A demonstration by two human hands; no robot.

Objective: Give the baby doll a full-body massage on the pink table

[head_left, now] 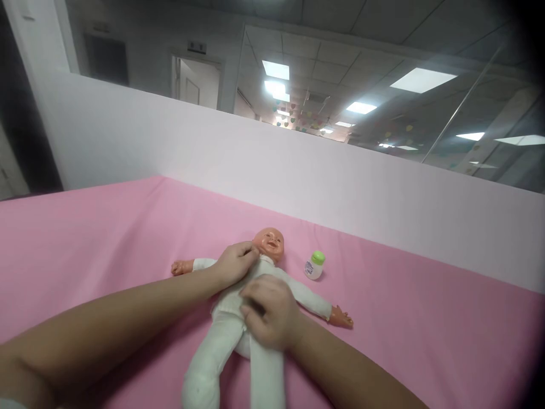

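Note:
A baby doll (238, 301) with a hard plastic head (269, 243) and a white cloth body lies on its back, arms spread and legs toward me. At its neck and shoulder, my left hand (236, 262) has its fingers curled together close to the collar. What those fingers hold, if anything, is hidden. My right hand (272, 309) is over the doll's belly, slightly blurred. Its fingers are bent toward the thumb with a dark gap between them, and whatever lies at the fingertips cannot be made out.
A small clear bottle (314, 268) with a green cap stands right of the doll's head. Pink sheeting (409, 318) covers the surface underneath. Behind it runs a low white wall (298, 170), with glass panels above. A doorway (198, 82) shows at the back left.

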